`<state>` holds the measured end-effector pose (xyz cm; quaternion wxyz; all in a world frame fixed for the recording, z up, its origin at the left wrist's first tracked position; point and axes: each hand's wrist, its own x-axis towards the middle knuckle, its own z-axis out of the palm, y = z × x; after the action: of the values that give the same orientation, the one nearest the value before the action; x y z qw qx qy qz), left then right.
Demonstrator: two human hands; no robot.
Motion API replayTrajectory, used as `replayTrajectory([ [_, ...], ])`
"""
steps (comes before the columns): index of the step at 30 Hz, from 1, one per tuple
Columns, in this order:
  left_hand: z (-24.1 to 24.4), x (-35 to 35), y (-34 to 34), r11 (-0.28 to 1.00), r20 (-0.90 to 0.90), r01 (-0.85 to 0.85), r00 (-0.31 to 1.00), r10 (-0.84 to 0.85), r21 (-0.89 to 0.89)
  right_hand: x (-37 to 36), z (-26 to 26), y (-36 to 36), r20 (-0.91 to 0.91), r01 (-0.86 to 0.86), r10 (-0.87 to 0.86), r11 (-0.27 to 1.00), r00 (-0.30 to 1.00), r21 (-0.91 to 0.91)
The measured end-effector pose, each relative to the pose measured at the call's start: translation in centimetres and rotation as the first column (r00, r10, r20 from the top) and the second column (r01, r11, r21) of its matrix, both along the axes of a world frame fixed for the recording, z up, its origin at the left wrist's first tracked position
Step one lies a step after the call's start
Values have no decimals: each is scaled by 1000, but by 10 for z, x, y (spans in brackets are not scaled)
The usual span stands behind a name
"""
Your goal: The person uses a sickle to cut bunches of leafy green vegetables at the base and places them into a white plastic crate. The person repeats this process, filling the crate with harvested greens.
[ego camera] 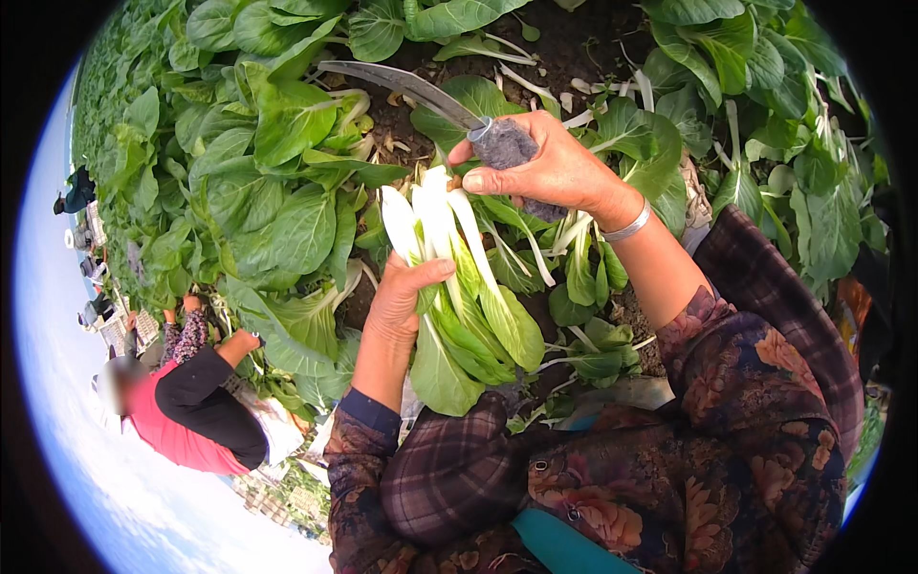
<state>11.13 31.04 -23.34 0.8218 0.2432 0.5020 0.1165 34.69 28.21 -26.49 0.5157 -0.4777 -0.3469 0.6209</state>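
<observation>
My left hand [405, 301] grips a head of bok choy [459, 287], its white stems upward and its green leaves hanging towards my lap. My right hand [552, 168] is closed around the cloth-wrapped handle of a curved knife [412, 86], whose blade points to the upper left. The thumb of that hand is at the root end of the bok choy, by the tops of the white stems. Part of the handle is hidden by the fingers.
Dense bok choy plants [265, 208] grow to the left and along the top. Loose leaves and stems [581, 265] lie on dark soil [566, 43] to the right. A co-worker in pink and black [208, 402] bends at the lower left. Farther off are more people and crates [122, 330].
</observation>
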Motion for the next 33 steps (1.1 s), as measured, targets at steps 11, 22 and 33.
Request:
replayTrajectory([
  [11,10,-3,-6,998,146,-30,989,20,64,8,-21,1,-232,-37,-8,981,973,-192],
  [22,33,60,119,-104,-989,984,145,23,142,-48,-110,68,-175,-70,3,922,985,-380],
  [33,-29,-13,169,87,-949,960,-276,155,-265,-96,-164,131,23,-13,28,859,999,-511],
])
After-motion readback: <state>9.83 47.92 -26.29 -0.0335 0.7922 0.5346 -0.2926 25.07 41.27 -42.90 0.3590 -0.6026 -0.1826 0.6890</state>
